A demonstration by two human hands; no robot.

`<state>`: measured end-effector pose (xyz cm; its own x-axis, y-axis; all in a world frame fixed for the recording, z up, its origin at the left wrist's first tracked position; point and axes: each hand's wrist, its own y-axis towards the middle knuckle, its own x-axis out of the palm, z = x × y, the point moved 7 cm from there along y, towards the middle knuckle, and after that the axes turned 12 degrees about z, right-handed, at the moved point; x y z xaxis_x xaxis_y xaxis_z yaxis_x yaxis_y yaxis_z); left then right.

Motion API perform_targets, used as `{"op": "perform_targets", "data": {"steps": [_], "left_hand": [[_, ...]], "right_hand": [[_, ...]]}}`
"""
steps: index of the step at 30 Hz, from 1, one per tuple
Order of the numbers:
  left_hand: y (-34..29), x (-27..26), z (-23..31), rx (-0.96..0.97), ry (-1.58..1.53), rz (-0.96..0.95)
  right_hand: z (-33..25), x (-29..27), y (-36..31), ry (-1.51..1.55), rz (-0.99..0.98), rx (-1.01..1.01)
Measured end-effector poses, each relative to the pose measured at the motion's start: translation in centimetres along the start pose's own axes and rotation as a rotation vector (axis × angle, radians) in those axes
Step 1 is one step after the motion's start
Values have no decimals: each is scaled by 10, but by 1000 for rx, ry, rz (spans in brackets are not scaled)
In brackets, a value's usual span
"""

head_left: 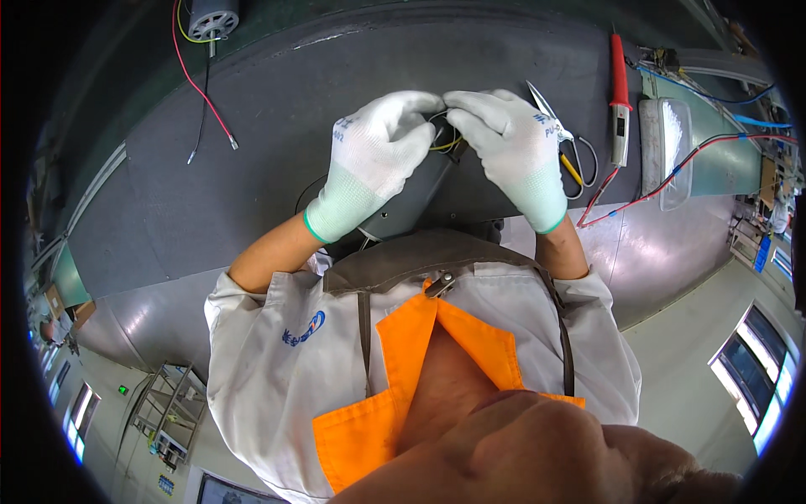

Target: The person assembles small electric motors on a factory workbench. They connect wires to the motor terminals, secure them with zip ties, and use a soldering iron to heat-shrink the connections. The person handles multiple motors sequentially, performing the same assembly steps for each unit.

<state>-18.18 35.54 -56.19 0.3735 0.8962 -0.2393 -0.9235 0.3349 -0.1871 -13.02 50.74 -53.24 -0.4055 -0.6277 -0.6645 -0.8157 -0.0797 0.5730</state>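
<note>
Both my hands wear white knitted gloves with pale green cuffs and meet over the dark work surface. My left hand (382,134) is closed, its thumb and fingers pinched at thin wires. Opposite it, my right hand (508,134) is closed too, fingertips almost touching the left ones. Between and just below the fingertips show thin yellow and dark wires (447,146); their ends are hidden by the gloves. Under the wires lies a dark grey housing (403,197), partly covered by my left hand and close to my apron.
Scissors (564,134) and a yellow-handled tool (571,170) lie beside my right hand. Farther right are a red-handled tester (620,101) with red and black leads and a clear tray (677,160) of white strips. A motor (212,18) with loose wires sits far left.
</note>
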Motion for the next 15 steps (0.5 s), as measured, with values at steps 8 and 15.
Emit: {"op": "perform_targets", "data": {"steps": [8, 15], "left_hand": [[-15, -5, -5, 203, 74, 187], [-21, -2, 14, 636, 365, 249]], "right_hand": [[50, 9, -34, 678, 134, 963], [86, 15, -13, 474, 295, 829]]}}
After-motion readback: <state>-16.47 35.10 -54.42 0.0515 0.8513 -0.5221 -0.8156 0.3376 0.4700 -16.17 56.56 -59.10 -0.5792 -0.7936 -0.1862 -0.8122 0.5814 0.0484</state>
